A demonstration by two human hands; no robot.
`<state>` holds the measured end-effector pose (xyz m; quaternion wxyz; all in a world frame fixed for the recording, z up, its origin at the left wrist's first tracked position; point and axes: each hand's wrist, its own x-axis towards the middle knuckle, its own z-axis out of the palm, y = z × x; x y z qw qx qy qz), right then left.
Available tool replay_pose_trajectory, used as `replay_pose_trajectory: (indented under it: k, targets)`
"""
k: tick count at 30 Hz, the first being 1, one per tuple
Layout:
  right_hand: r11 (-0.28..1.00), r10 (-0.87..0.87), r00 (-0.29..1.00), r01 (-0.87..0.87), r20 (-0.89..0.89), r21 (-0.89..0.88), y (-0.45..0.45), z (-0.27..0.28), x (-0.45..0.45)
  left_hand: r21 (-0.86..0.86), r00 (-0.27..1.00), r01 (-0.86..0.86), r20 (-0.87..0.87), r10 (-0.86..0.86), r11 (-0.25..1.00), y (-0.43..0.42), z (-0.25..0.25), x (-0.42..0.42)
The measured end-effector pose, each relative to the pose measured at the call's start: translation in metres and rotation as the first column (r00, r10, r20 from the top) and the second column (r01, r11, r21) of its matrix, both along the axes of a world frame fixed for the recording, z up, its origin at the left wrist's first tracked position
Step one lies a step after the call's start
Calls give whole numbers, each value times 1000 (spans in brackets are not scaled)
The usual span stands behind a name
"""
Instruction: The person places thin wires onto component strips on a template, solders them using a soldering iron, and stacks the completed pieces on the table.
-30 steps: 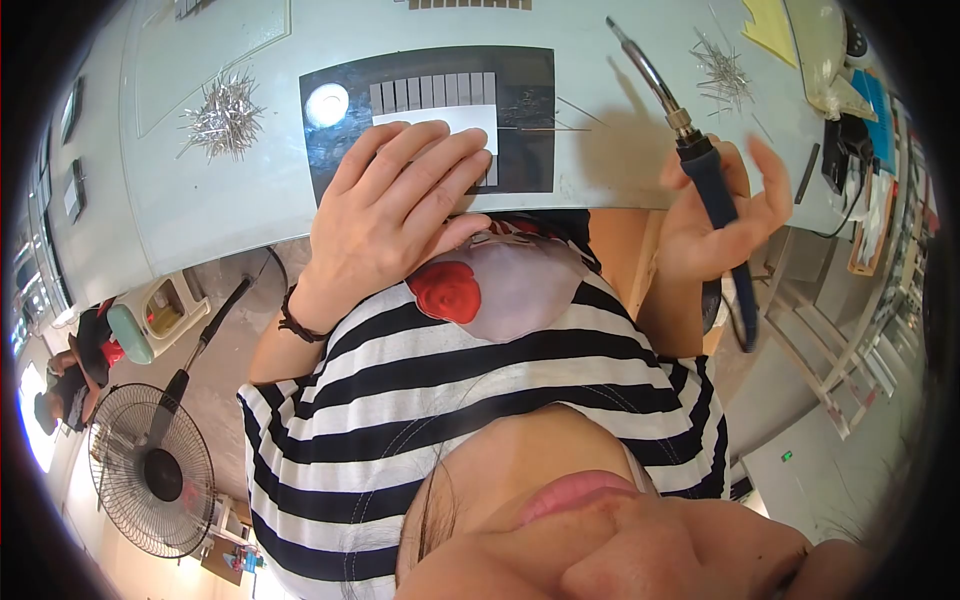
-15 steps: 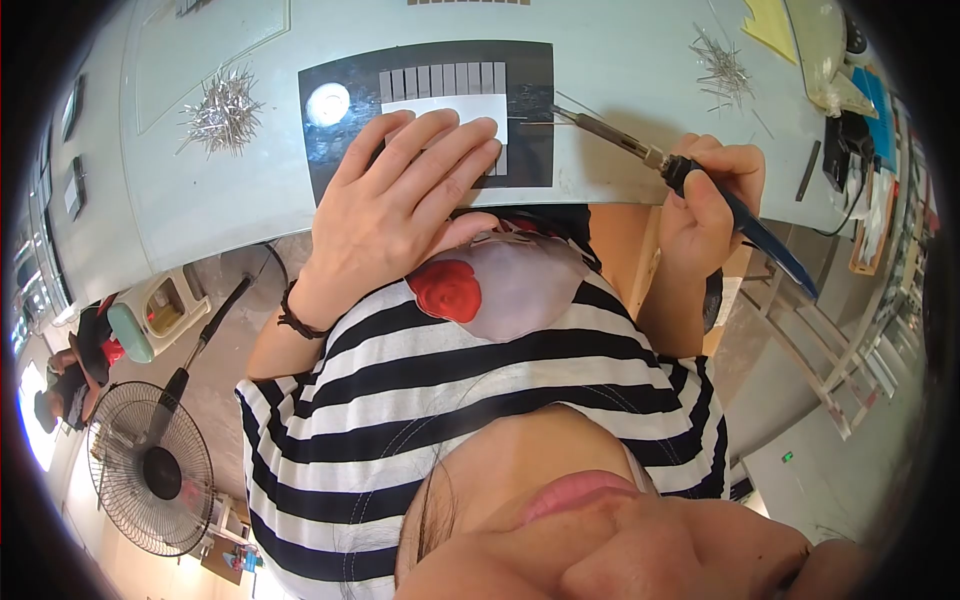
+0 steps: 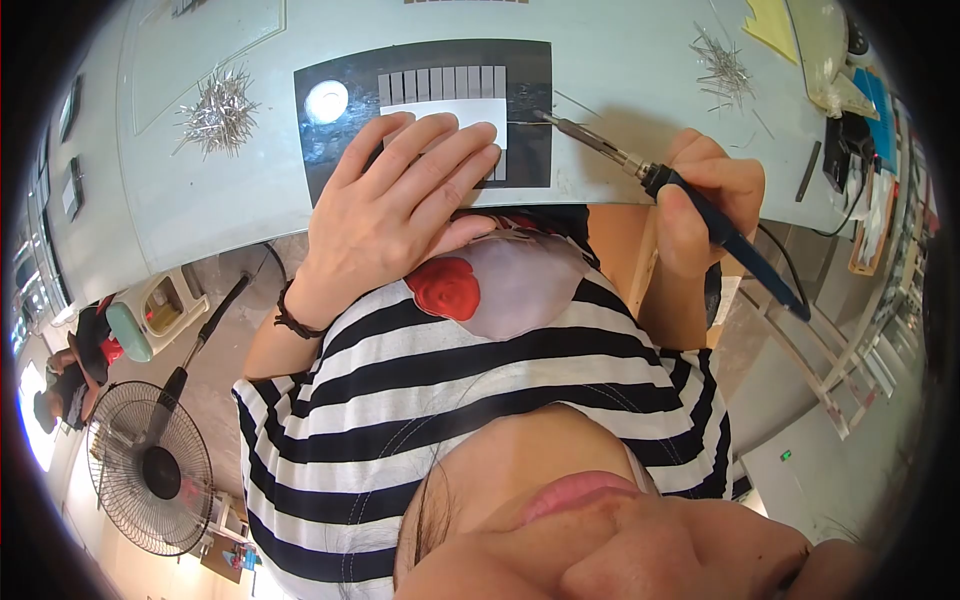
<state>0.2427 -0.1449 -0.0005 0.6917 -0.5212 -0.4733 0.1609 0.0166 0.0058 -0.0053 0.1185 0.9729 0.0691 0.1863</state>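
My left hand (image 3: 405, 190) lies palm down with its fingers stretched out over a white piece (image 3: 480, 112) and grey strips (image 3: 440, 85) set in a row. These rest on a black mat (image 3: 530, 165), and part of the white piece is hidden under the fingers. In my right hand (image 3: 715, 195) is a soldering iron (image 3: 710, 220) with a dark blue handle, fingers closed round it. Its metal tip points left, at the mat's right edge beside a thin wire (image 3: 525, 122). Whether tip and wire touch, I cannot tell.
On the pale table (image 3: 640, 60), one heap of thin metal pieces (image 3: 218, 112) lies left and another heap (image 3: 722, 72) right. A round white object (image 3: 326, 101) sits on the mat. A fan (image 3: 150, 468) stands at lower left; a person (image 3: 75, 375) is behind.
The soldering iron in my right hand has shifted slightly left, bringing its tip over the mat's right edge. My left hand stays nearly in place.
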Motion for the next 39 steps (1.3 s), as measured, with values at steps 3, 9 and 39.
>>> replay_pose_trajectory:
  k: [3,9,39]
  targets:
    - [999,39,982,-44,184,22,4,0,8,-17,1000,5,8,-4,1000,0,0,0]
    - [960,10,940,-104,341,260,20,-6,19,-11,1000,5,9,-5,1000,0,0,0]
    - [972,115,963,-160,243,173,30,-6,20,-17,1000,9,2,-9,1000,1,0,-1]
